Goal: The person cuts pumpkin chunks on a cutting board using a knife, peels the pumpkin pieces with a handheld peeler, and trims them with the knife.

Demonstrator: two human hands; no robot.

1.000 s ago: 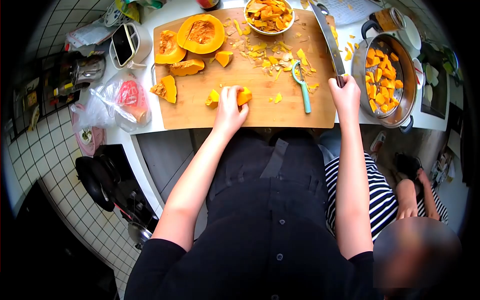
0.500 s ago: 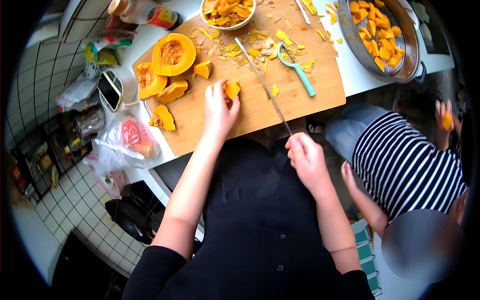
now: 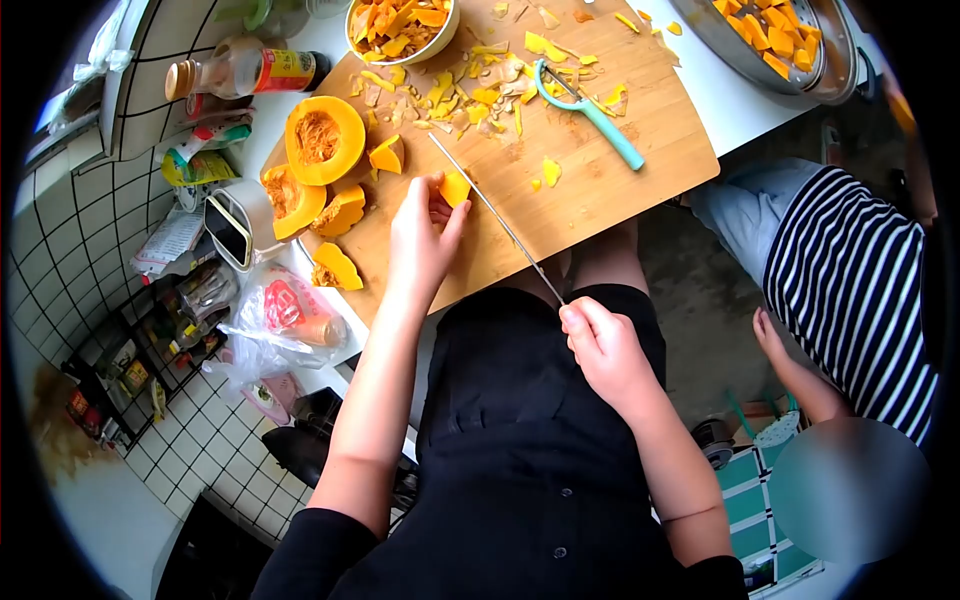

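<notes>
My left hand (image 3: 424, 232) is closed on a small orange pumpkin piece (image 3: 454, 189) over the wooden cutting board (image 3: 600, 215). In my right hand (image 3: 604, 350) is the handle of a knife (image 3: 500, 222), its long thin blade slanting up and left, right beside that piece. Left of my left hand sit a pumpkin half (image 3: 325, 140) with its seedy hollow showing and several cut pumpkin chunks (image 3: 340, 212). A teal peeler (image 3: 610, 136) lies on the board among scattered peelings (image 3: 485, 95).
A bowl of pumpkin scraps (image 3: 405, 30) stands at the board's far edge. Pumpkin cubes fill a metal pan (image 3: 830, 80) at upper right. A bottle (image 3: 245, 72), a phone (image 3: 228, 230) and a plastic bag (image 3: 290, 310) are at left. A person in a striped shirt (image 3: 850, 280) is at right.
The view has shifted, so the pan lies nearer the top right corner. The knife blade has come close beside the piece in my left hand. The other person appears farther right.
</notes>
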